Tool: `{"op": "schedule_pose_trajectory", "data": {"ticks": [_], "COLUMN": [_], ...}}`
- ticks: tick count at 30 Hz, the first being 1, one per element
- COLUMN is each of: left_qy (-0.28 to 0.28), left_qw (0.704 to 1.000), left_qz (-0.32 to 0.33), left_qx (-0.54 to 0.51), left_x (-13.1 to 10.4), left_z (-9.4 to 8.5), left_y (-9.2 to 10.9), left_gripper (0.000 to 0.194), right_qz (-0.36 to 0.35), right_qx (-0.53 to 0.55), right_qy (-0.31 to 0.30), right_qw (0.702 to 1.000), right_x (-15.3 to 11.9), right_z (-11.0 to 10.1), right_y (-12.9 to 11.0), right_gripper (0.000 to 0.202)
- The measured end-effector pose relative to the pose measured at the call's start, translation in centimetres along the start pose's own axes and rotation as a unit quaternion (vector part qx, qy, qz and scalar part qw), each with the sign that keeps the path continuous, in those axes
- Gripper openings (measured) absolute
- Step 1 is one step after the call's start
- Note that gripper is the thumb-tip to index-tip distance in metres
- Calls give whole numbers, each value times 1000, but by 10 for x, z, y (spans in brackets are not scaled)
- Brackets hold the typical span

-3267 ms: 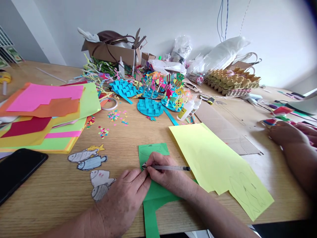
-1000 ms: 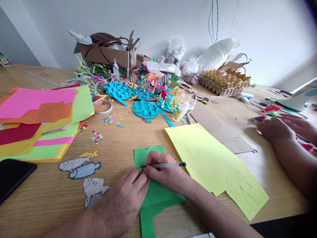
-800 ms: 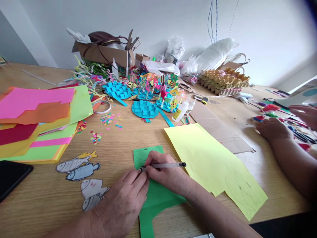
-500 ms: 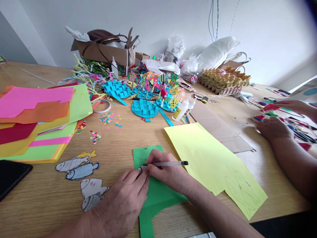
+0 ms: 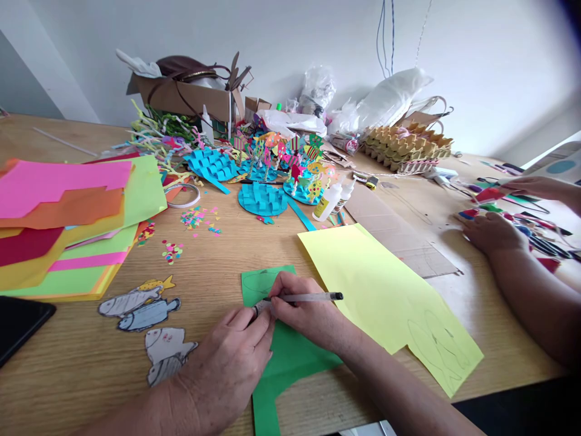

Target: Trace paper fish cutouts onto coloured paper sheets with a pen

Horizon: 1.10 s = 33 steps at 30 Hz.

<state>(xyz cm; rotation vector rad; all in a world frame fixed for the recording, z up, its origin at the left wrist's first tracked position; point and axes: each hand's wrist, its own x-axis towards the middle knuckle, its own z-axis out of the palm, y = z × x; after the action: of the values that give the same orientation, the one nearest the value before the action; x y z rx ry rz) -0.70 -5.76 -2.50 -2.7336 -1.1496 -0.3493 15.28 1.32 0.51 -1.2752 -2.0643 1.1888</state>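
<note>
Co-worker's far hand (image 5: 526,184) has come in to a red piece (image 5: 489,195) at right since about a second ago; their other hand (image 5: 497,233) lies just nearer. Pen (image 5: 313,297) in the wearer's right hand (image 5: 302,309) has shifted a touch; green sheet (image 5: 299,348) hasn't moved on the tabletop, view just slid a little.

Hands: right has the pen in a narrow pinch, tip at the edge of a small paper piece (image 5: 260,308). Left hand (image 5: 231,357) is flat, fingers together, pressing that piece onto the green sheet, near centre. Its full shape is hidden.

Progress, my read: one fish outline (image 5: 256,280) on the far end of green, two more outlines (image 5: 438,342) on the near right end of the yellow sheet (image 5: 358,272). All uncut. Outline at the pen looks unfinished; can't see how much remains. Five paper fish (image 5: 149,315) already cut out, near left.

Containers: open cardboard box (image 5: 190,100), far left, with a brown bag (image 5: 181,65) and white plastic on top. Egg trays (image 5: 403,151) stacked far right, something pinkish in the top one. Plastic bag (image 5: 390,97) behind them, contents unclear. Squeeze bottles (image 5: 327,203) mid-scene, fill level can't tell.
</note>
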Motion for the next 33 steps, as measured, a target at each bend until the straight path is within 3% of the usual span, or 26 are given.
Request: {"op": "schedule_pose_trajectory", "data": {"ticks": [14,33], "left_qy": [19,-6], "left_qw": [999,1000], "left_qz": [-26,-11], "left_qx": [-18,5], "left_x": [5,6], "left_z": [2,0], "left_y": [1,-1], "left_gripper": [27,18], "right_qz": [0,8], "right_qx": [-13,-12], "right_qy": [11,26], "right_qw": [1000,1000], "right_x": [-3,-4], "right_z": [-1,-5], "right_y": [3,3], "right_gripper": [16,14]}}
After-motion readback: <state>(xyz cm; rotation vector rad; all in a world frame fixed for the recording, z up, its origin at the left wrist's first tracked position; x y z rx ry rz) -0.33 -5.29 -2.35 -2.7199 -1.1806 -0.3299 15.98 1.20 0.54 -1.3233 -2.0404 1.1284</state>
